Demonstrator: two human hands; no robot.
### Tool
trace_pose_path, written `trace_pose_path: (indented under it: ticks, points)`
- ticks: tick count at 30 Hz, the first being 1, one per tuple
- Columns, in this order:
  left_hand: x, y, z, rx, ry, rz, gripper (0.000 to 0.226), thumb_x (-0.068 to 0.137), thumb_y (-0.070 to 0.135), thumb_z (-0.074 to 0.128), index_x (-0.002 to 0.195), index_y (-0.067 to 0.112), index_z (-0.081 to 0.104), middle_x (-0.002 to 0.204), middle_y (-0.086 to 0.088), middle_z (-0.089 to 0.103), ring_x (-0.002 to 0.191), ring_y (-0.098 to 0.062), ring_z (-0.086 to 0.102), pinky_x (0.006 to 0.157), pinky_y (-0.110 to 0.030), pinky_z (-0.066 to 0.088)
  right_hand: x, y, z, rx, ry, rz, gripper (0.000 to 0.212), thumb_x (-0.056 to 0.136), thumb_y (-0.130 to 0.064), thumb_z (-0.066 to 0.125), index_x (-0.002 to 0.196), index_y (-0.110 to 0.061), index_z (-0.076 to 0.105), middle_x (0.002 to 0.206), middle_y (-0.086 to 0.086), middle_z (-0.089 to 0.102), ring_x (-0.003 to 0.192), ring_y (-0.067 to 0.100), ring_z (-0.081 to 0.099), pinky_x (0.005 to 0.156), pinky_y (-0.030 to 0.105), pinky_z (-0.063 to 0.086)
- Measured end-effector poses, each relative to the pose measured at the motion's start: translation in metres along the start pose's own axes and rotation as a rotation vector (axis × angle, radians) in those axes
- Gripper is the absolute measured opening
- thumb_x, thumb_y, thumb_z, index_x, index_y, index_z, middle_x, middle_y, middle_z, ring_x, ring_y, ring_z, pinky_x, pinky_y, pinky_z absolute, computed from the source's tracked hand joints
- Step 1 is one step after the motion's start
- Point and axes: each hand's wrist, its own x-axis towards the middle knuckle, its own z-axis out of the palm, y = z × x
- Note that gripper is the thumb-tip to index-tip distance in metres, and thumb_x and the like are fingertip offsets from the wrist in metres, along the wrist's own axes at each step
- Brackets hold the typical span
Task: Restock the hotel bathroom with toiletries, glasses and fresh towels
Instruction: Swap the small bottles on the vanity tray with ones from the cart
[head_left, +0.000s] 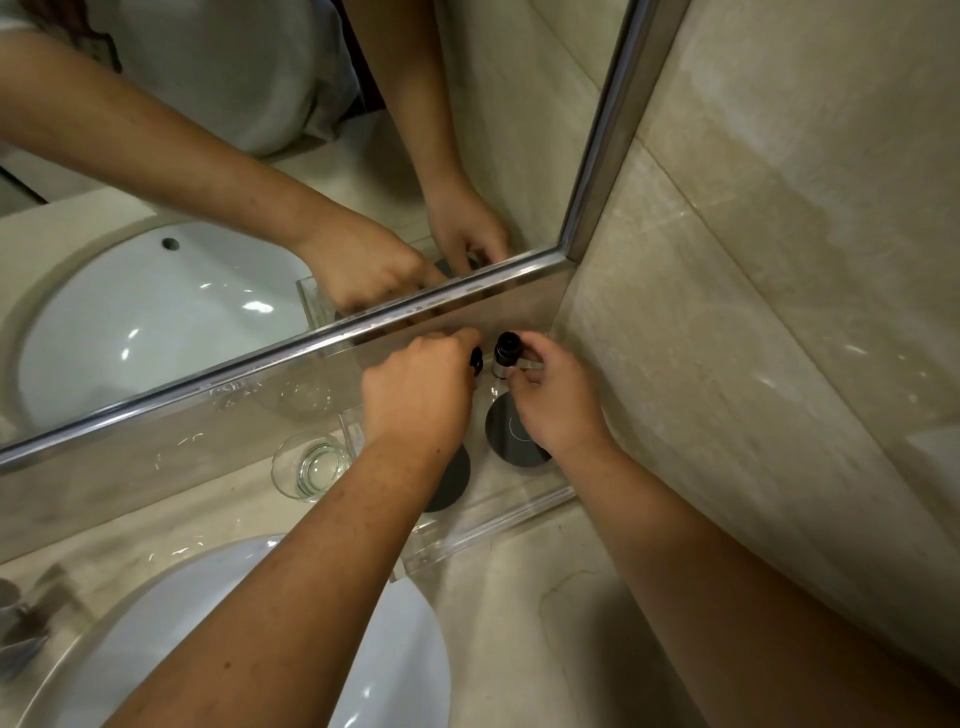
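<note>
Two-handed placement at the back of the clear acrylic tray (493, 525); judged the toiletries step. Left of the tray stands a clear drinking glass (310, 467). Left hand (418, 395) curls round a mostly hidden black-capped bottle (476, 359); right hand (550, 400) pinches a small black-capped silver bottle (504, 353). Next probably: stand both upright, release.
</note>
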Motion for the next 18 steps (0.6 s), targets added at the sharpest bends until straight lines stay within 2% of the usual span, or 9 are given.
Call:
trace_pose_path:
  ticks: [10,14,18]
  points:
    - [-0.001,-0.003,0.003,-0.001,0.022,0.018,0.024,0.103,0.022,0.057,0.123,0.035,0.059,0.110,0.003,0.068,0.097,-0.027,0.068,0.066,-0.034,0.041,-0.002,-0.002,-0.002,0.014,-0.007,0.025,0.046,0.099,-0.007,0.064,0.141,-0.023,0.060,0.131,-0.006,0.069,0.104,0.009,0.069,0.097,0.031,0.056]
    - [-0.002,-0.004,0.003,-0.006,0.020,0.028,0.032,0.103,0.023,0.057,0.131,0.037,0.057,0.115,0.003,0.069,0.101,-0.027,0.069,0.070,-0.036,0.049,-0.006,-0.003,-0.005,0.020,0.002,0.025,0.047,0.099,-0.008,0.065,0.142,-0.025,0.059,0.133,-0.007,0.066,0.105,0.007,0.067,0.096,0.028,0.055]
    - [-0.007,-0.007,-0.004,-0.030,0.040,0.015,0.030,0.103,0.023,0.056,0.128,0.037,0.057,0.115,0.004,0.067,0.103,-0.027,0.068,0.068,-0.035,0.043,-0.014,-0.003,-0.010,-0.014,0.018,0.024,0.051,0.099,-0.010,0.064,0.146,-0.026,0.055,0.140,-0.004,0.062,0.113,0.009,0.066,0.099,0.031,0.055]
